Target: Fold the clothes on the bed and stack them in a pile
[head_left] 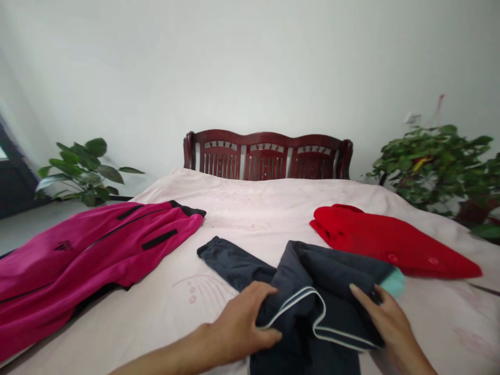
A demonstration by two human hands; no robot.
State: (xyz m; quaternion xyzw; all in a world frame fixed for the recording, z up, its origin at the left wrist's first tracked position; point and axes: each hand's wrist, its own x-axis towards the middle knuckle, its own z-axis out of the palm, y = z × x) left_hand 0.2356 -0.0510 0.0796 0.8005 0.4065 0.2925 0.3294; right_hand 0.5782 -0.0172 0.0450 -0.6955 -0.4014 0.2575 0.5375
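- Where's the cloth?
- Dark garment (312,276), white piping, bunched on the bed (253,208) right in front of me. Magenta jacket (78,255) to its left, red top (390,239) to its right.
- Hands?
- My left hand (242,325) is clenched on a fold at the near edge. My right hand (390,323) lies on the cloth, fingers stretched, gripping nothing.

The left hand (242,325) grips, fingers curled; right hand (386,317) lies flat.
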